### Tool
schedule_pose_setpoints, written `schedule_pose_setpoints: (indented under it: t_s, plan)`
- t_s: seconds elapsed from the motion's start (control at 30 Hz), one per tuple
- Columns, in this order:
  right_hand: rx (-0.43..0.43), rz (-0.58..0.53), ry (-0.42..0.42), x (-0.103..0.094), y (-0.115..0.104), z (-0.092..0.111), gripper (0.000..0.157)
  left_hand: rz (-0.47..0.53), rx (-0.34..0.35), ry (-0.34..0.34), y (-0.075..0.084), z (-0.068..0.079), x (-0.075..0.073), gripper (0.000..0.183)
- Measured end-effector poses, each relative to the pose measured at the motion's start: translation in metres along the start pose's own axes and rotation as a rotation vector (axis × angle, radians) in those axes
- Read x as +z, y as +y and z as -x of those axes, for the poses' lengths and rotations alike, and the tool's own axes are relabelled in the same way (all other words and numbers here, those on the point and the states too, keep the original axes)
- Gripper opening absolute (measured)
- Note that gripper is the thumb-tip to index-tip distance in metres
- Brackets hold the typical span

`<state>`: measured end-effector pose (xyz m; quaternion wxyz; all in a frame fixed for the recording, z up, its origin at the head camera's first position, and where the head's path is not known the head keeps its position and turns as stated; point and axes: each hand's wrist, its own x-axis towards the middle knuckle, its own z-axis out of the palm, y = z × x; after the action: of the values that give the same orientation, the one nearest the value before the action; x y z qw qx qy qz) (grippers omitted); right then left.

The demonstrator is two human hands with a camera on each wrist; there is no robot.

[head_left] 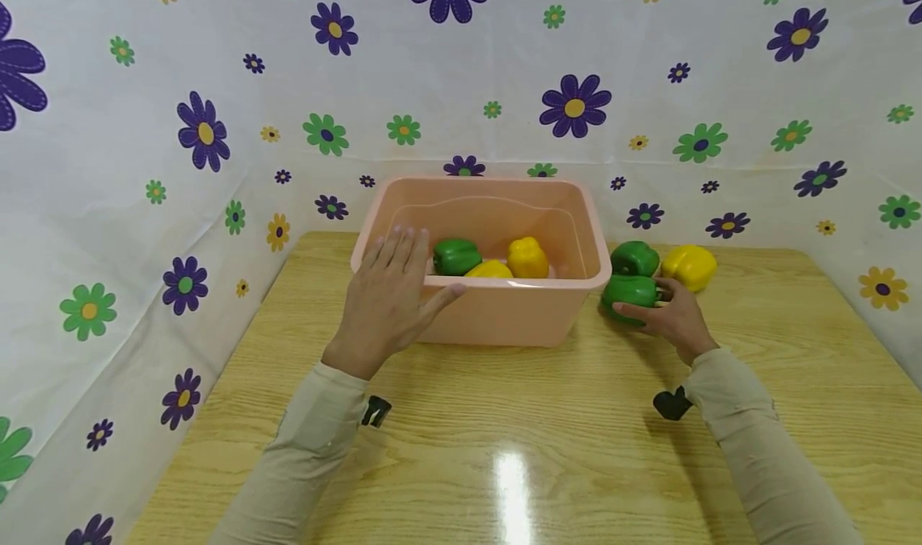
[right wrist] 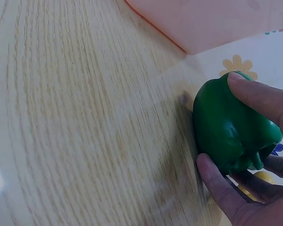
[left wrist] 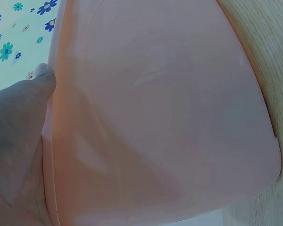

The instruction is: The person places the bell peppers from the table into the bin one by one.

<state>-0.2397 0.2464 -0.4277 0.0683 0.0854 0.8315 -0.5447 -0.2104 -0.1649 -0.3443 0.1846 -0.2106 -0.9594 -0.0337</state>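
A pink plastic bin (head_left: 504, 313) stands on the table, with a green bell pepper (head_left: 457, 257) and two yellow ones (head_left: 528, 258) inside. My left hand (head_left: 389, 297) lies flat across its front left rim, fingers straight and thumb along the edge. Right of the bin, my right hand (head_left: 670, 313) grips another green bell pepper (right wrist: 233, 125) between thumb and fingers, its stem turned toward the palm. Just behind that one sit one more green bell pepper (head_left: 635, 258) and a yellow bell pepper (head_left: 689, 267).
The wooden table (head_left: 446, 417) runs back to a white cloth (head_left: 490, 65) with printed flowers, which hangs behind and at both sides. Dark straps of the wrist cameras (head_left: 673, 403) show under both sleeves.
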Motion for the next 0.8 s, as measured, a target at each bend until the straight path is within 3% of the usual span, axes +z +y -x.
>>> schedule_pose_setpoints:
  t_s: [0.5, 0.8]
  plan:
    - [0.001, 0.009, -0.005, -0.003, -0.0014, 0.0038, 0.109, -0.002, -0.004, -0.013, 0.0006, -0.0005, -0.0005, 0.094]
    - [-0.052, -0.011, 0.015, -0.0083, -0.0028, 0.0067, 0.102, -0.007, -0.009, -0.025, 0.0006, -0.0008, -0.0003, 0.093]
